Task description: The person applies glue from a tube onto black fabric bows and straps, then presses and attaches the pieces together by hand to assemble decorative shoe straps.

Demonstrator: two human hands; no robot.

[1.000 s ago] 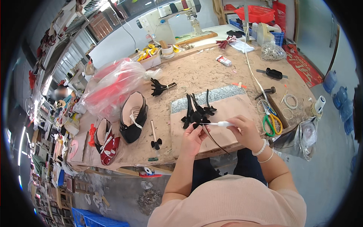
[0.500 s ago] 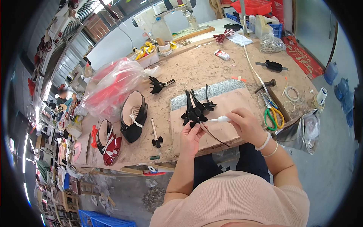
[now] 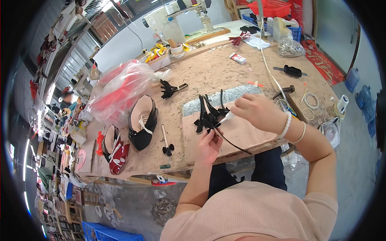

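The left hand pinches one end of a thin black strap, thumb and fingers closed on it just below a cluster of black bow-shaped strap pieces; the right hand is wrapped around a small white glue bottle, whose nozzle points left at that cluster, between the two hands; all this sits over a tan leather sheet on the workbench. The likeliest trouble, to my eye, is glue running past the strap onto the tan sheet or onto the left fingertips, since the nozzle is so near them; a hard squeeze would cause it; the strap's free end, trailing toward the right forearm, could also be dragged by the wrist and pull the piece out of line; the black shoe, well left of the left hand, seems out of harm's way.
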